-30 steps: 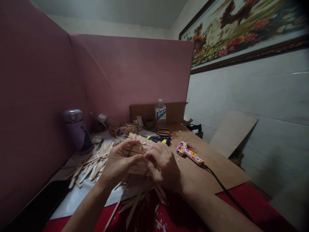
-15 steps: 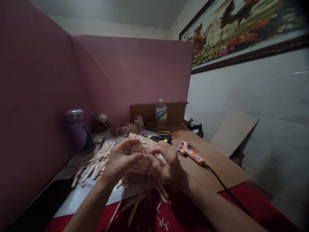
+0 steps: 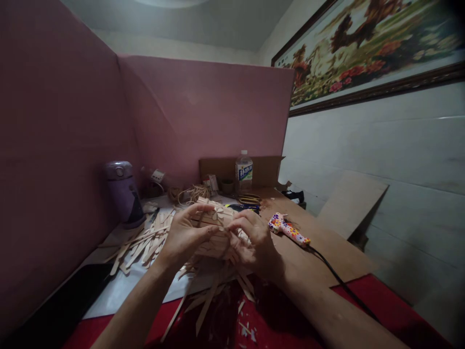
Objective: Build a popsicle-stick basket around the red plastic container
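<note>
— Since 1 second ago, what has shifted?

— Right hand (image 3: 256, 245) has slid off the top of the craft-stick piece (image 3: 214, 235) to its right side, so more of the slats show. Left hand (image 3: 183, 238) has hardly moved on the left end. The view itself has tipped up a little.

— How do the 2 hands sit now?

— Both are closed around the piece. The left thumb lies over the top with the fingers curled round the near face. The right thumb presses on top, and its fingers tuck underneath. The piece is held just above the near middle of the table, over a litter of loose craft sticks (image 3: 210, 295).

— Anything on it?

— 1 small stick flower (image 3: 218, 214) on the upper face, between the thumbs.

— And around it?

— Just to the right, a spotted glue gun (image 3: 288, 231) lies on a brown board (image 3: 327, 257), its cord (image 3: 341, 286) running back over the red cloth (image 3: 366, 305). To the left, a purple flask (image 3: 123, 194) stands against the pink partition (image 3: 203, 111). Behind are a yellow-and-black cutter (image 3: 242, 207), scissors (image 3: 249, 198), twine (image 3: 192, 193) and a water bottle (image 3: 244, 170).

— What could go wrong?

— As I judge it, a hard squeeze from 2 sides could pop a slat or the flower loose if the joints are soft. I cannot tell whether they are. The right forearm also passes near the cord, so a snag could drag the gun.
</note>
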Demonstrator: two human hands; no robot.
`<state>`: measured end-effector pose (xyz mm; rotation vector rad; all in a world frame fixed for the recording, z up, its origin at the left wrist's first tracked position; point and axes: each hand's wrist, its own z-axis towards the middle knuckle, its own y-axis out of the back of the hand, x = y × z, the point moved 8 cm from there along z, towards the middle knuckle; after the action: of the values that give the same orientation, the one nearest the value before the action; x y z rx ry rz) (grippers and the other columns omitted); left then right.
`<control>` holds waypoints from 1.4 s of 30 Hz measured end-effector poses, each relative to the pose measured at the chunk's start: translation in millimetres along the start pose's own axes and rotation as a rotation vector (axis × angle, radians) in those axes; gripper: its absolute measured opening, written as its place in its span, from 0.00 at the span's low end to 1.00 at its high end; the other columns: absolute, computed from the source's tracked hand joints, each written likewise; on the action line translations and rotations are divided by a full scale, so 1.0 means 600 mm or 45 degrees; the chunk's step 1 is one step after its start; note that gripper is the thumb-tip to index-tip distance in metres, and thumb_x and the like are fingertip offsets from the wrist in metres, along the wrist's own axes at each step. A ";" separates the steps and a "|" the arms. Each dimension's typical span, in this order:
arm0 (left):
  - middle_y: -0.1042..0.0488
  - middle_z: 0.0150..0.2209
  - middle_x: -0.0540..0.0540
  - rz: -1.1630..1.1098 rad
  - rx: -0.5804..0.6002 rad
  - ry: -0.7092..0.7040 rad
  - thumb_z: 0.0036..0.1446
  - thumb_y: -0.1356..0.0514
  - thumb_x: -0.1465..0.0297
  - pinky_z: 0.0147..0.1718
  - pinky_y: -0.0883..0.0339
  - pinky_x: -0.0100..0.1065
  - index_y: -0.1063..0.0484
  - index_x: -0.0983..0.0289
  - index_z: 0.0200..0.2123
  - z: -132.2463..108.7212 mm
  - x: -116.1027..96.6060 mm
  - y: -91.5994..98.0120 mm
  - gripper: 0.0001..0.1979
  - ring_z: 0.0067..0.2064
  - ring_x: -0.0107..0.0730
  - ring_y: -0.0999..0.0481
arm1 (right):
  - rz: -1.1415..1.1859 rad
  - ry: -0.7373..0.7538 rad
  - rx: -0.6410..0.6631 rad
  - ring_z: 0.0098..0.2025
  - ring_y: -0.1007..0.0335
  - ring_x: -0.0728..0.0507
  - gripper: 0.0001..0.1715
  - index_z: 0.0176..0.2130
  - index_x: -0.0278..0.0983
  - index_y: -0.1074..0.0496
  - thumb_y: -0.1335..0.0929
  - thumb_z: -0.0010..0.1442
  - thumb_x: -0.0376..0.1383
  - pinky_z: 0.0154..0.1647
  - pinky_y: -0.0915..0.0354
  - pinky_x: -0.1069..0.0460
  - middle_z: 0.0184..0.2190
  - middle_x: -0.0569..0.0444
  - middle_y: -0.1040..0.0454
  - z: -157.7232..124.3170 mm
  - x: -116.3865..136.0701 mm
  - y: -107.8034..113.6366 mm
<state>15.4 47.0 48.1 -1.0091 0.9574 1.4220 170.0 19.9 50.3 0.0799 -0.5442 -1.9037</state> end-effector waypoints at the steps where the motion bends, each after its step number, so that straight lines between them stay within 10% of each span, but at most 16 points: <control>1: 0.23 0.31 0.53 0.013 0.001 -0.009 0.31 0.29 0.72 0.29 0.31 0.29 0.26 0.66 0.35 0.000 0.001 0.000 0.22 0.30 0.29 0.27 | 0.008 0.003 -0.010 0.40 0.35 0.42 0.06 0.35 0.38 0.33 0.34 0.56 0.28 0.41 0.39 0.47 0.35 0.51 0.31 0.000 0.000 0.000; 16: 0.24 0.31 0.52 0.052 0.013 -0.067 0.33 0.30 0.72 0.28 0.33 0.27 0.25 0.66 0.35 -0.001 -0.005 -0.001 0.20 0.29 0.28 0.28 | 0.125 -0.175 -0.059 0.36 0.39 0.44 0.05 0.30 0.39 0.38 0.37 0.55 0.29 0.37 0.41 0.49 0.30 0.54 0.36 0.002 -0.020 -0.001; 42: 0.23 0.29 0.52 -0.022 -0.029 -0.046 0.31 0.30 0.74 0.28 0.33 0.28 0.25 0.67 0.33 -0.009 -0.011 -0.006 0.20 0.29 0.29 0.27 | 0.022 0.091 0.060 0.39 0.37 0.44 0.07 0.37 0.40 0.30 0.34 0.59 0.29 0.40 0.38 0.47 0.35 0.53 0.33 0.003 0.023 -0.006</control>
<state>19.4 40.0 52.8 -1.0030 0.9065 1.4348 161.1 9.0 53.1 0.1729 -0.5399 -1.8637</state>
